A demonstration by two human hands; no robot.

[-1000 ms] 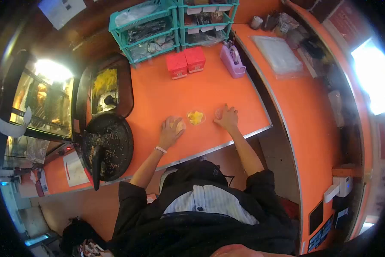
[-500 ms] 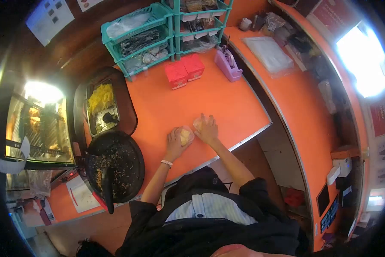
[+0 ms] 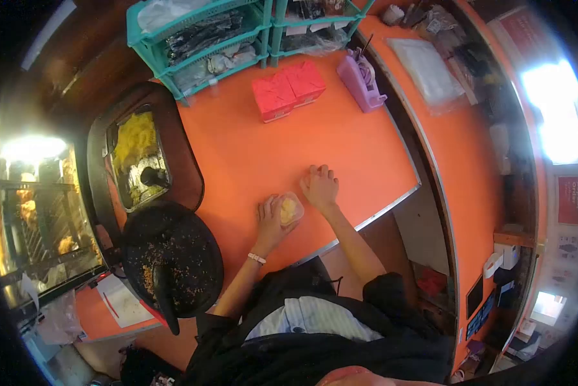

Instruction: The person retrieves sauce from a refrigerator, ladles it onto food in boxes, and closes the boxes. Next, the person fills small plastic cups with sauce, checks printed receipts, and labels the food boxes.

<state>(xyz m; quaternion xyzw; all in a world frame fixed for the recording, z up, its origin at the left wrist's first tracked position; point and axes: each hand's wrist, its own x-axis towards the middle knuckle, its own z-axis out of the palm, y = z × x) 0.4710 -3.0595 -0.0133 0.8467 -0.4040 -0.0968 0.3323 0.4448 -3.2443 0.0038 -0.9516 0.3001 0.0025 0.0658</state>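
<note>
My left hand (image 3: 273,220) is wrapped round the side of a small clear plastic tub (image 3: 291,210) with pale yellow food inside, low over the orange tabletop. Just to the right, my right hand (image 3: 321,188) is closed with its fingers curled down at the table. Whatever lies under those fingers, if anything, is hidden. A gap separates the two hands.
Two red boxes (image 3: 289,91) and a purple tape dispenser (image 3: 362,82) stand at the back, near teal basket racks (image 3: 202,38). On the left are a metal tray of yellow food (image 3: 136,154), a black pan (image 3: 192,257) with crumbs, and a lit glass cabinet (image 3: 41,219).
My right hand has curled its fingers and shifted slightly right, and the pale round thing under it no longer shows. My left hand keeps the tub. The head view has shifted.
</note>
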